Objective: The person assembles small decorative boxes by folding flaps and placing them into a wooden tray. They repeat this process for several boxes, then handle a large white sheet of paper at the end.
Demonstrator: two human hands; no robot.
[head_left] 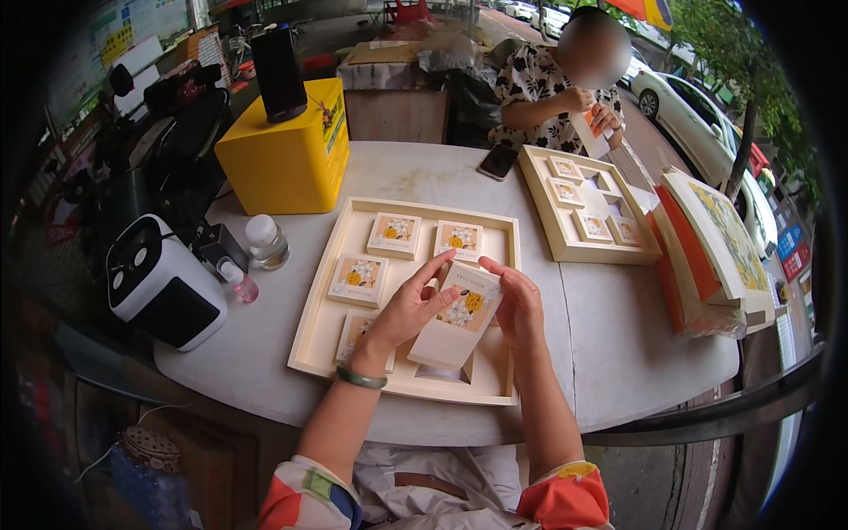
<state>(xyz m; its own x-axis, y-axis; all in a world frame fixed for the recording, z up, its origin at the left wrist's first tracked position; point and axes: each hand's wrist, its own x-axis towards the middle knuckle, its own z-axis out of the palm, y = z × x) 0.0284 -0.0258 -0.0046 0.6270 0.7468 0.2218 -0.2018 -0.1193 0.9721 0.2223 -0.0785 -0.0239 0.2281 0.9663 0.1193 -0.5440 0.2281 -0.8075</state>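
Note:
A cream carton (472, 300) with a yellow and white flower print is tilted between my hands, its pale lower part towards me. My left hand (417, 305), with a green bangle at the wrist, grips its left side, thumb on the printed face. Along the right edge of the carton, my right hand (519, 305) has its fingers closed. Beneath them lies a shallow cream tray (305, 340) holding several small square flower-printed boxes, such as one box (395, 235) at the back. A square opening (446, 371) shows in its front part, partly hidden by the carton.
On the left stand a white heater (168, 283), a glass jar (268, 243), a pink spray bottle (238, 281) and a yellow cabinet (283, 150). A second tray (565, 238), a phone (498, 162) and a large bag (707, 256) lie right. Across the table a person (539, 97) handles a paper piece.

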